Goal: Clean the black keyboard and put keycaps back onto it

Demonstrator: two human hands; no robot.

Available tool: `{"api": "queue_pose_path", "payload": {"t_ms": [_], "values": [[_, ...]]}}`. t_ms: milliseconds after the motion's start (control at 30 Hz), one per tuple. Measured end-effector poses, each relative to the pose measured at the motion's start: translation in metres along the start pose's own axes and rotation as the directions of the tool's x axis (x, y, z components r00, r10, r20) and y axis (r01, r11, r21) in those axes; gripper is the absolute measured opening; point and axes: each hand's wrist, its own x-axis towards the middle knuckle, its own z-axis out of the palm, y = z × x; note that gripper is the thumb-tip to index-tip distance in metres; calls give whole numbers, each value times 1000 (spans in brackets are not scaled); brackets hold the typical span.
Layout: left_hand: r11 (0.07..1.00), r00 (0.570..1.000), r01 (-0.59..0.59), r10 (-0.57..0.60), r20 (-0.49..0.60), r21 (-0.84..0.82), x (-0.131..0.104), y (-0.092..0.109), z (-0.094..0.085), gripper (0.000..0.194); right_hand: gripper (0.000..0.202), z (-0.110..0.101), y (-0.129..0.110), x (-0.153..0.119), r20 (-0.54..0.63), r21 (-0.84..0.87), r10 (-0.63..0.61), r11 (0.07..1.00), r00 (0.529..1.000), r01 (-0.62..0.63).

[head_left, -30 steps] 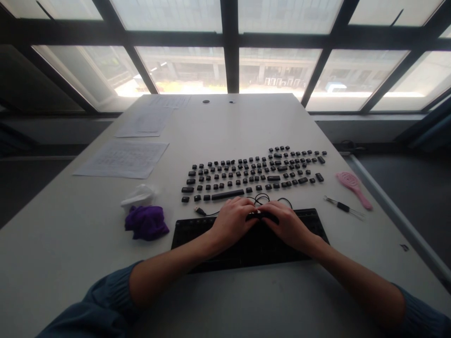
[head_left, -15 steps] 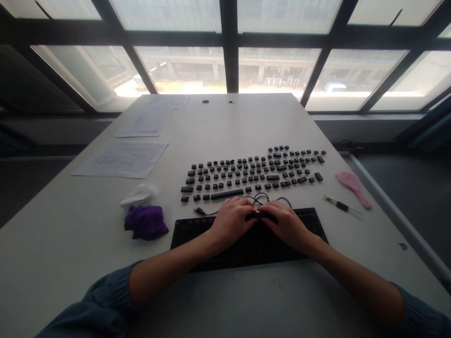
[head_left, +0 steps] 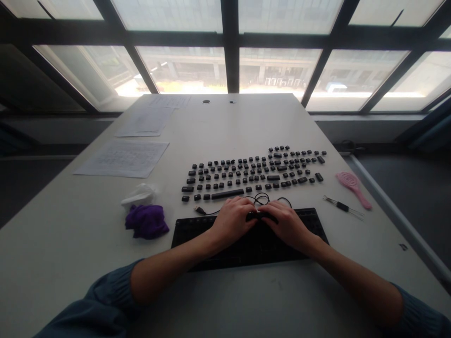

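Note:
A black keyboard base point(head_left: 246, 253) lies near the front of the white table. My left hand point(head_left: 233, 219) and my right hand point(head_left: 286, 219) meet over its upper middle, fingers curled in and fingertips nearly together. Between them a small dark part shows at the keyboard's top edge; what the fingertips pinch is too small and hidden to name. Behind the keyboard, loose black keycaps point(head_left: 252, 172) lie in rows, with a long space bar key point(head_left: 227, 194) in the nearest row. The keyboard's cable point(head_left: 261, 198) is looped behind my hands, its USB plug point(head_left: 199, 210) to the left.
A purple cloth point(head_left: 147, 221) and a crumpled clear plastic bag point(head_left: 139, 194) lie left of the keyboard. Printed sheets point(head_left: 123, 158) are farther back left. At the right are a pink brush point(head_left: 353, 188) and a wire keycap puller point(head_left: 342, 206). Windows stand behind the table.

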Motion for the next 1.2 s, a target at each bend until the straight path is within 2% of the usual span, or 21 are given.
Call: {"api": "queue_pose_path", "payload": {"t_ms": [267, 567, 833, 967, 1100, 1200], "values": [[998, 1000, 20, -21, -5, -55, 4, -2, 3, 13, 32, 0, -1, 0, 34, -113, -67, 991, 997, 71], [981, 997, 33, -46, -62, -192, 3, -7, 7, 15, 30, -1, -1, 1, 23, -65, -18, 998, 1000, 20], [961, 993, 73, -95, -70, -265, 6, -7, -4, 14, 35, -2, -2, 1, 36, -11, 15, 1000, 999, -14], [966, 997, 59, -71, -39, -252, 5, -6, -6, 13, 42, -2, -1, 1, 23, 17, 30, 999, 999, -31], [978, 999, 22, -27, -18, -210, 3, -6, -1, 12, 54, 0, 0, 0, 6, 43, 41, 998, 999, -41], [986, 1000, 18, -21, -20, -168, 3, -7, 3, 13, 55, 1, -1, 1, -4, 48, 41, 998, 999, -40]]}}
